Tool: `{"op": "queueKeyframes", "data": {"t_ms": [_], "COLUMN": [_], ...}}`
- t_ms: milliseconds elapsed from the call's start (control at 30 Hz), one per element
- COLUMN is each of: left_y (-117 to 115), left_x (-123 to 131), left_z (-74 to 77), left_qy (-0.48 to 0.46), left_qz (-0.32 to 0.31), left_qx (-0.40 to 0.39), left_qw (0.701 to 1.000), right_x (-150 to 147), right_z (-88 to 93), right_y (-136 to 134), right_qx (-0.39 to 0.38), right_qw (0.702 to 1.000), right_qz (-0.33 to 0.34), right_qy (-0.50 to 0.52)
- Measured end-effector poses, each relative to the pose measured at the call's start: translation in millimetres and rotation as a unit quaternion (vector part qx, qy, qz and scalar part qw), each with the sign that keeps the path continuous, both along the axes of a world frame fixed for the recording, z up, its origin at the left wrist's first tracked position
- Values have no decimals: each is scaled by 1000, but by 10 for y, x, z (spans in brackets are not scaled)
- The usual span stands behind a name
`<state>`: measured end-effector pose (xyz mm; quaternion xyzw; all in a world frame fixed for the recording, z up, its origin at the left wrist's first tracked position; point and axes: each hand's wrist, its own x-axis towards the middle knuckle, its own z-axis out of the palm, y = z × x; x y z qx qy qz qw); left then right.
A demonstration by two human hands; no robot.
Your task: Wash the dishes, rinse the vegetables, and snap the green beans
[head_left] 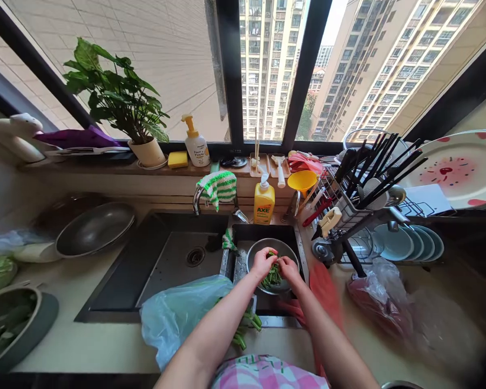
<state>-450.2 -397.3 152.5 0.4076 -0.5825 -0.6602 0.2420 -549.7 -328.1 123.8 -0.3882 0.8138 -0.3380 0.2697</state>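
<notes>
Over the smaller right-hand sink basin, my left hand (pixel 263 265) and my right hand (pixel 289 269) meet with fingers pinched. Between them is a green vegetable stem, mostly covered by the fingers. Below lie short cut-looking green stems (pixel 272 277) in a round metal bowl (pixel 250 254), which sits in the basin. Under my left forearm, a pale blue plastic bag (pixel 178 310) rests on the front counter edge. Longer green vegetable stalks (pixel 240 339) stick out of it.
The larger sink basin (pixel 166 270) lies left, its tap (pixel 196 200) draped with a striped cloth (pixel 218 186). A yellow soap bottle (pixel 264 204) stands behind the bowl. Red plastic (pixel 326 292) and a utensil rack (pixel 348 208) are on the right; a wok (pixel 97 229) is left.
</notes>
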Motion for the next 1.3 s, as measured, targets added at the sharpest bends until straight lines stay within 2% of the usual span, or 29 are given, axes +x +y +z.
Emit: {"op": "queueKeyframes", "data": {"t_ms": [100, 200, 267, 367, 433, 500, 600, 667, 767, 833, 900, 1000, 1100, 1200, 1300], "left_y": [-93, -181, -183, -54, 101, 271, 481, 561, 602, 605, 611, 626, 619, 584, 556], "left_x": [88, 338, 629, 1214, 1617, 1951, 2235, 2287, 2255, 2225, 2213, 2211, 2172, 2080, 1959], "left_z": [60, 269, 484, 797, 918, 949, 898, 870, 894, 930, 943, 894, 817, 797, 841], "left_qy": [-29, -37, -38, -48, -94, -188, -342, -412, -462, -466, -451, -407, -357, -304, -258], "left_qz": [-7, -23, -48, -90, -132, -168, -170, -144, -124, -130, -135, -139, -134, -128, -123], "left_qx": [-39, -63, -82, -69, -63, -112, -217, -280, -341, -351, -354, -350, -361, -395, -414], "left_qw": [999, 997, 995, 992, 985, 961, 898, 855, 809, 802, 808, 832, 851, 858, 864], "right_x": [-60, -82, -37, 180, 429, 725, 1148, 1358, 1528, 1553, 1522, 1418, 1311, 1248, 1190], "right_z": [-91, -105, -40, 171, 347, 504, 634, 639, 575, 542, 560, 698, 894, 1039, 1109], "right_y": [136, 271, 345, 437, 483, 500, 442, 351, 199, 133, 119, 189, 320, 467, 636], "right_qx": [31, 43, 25, -51, -101, -119, -79, -18, 70, 92, 85, 45, -37, -142, -211], "right_qw": [999, 995, 995, 996, 988, 968, 927, 902, 870, 858, 857, 888, 929, 937, 936], "right_qz": [-1, 20, 36, 59, 114, 216, 365, 406, 401, 391, 387, 370, 339, 314, 277], "right_qy": [35, 89, 94, 35, -22, -48, 34, 144, 278, 319, 330, 271, 143, 59, 43]}}
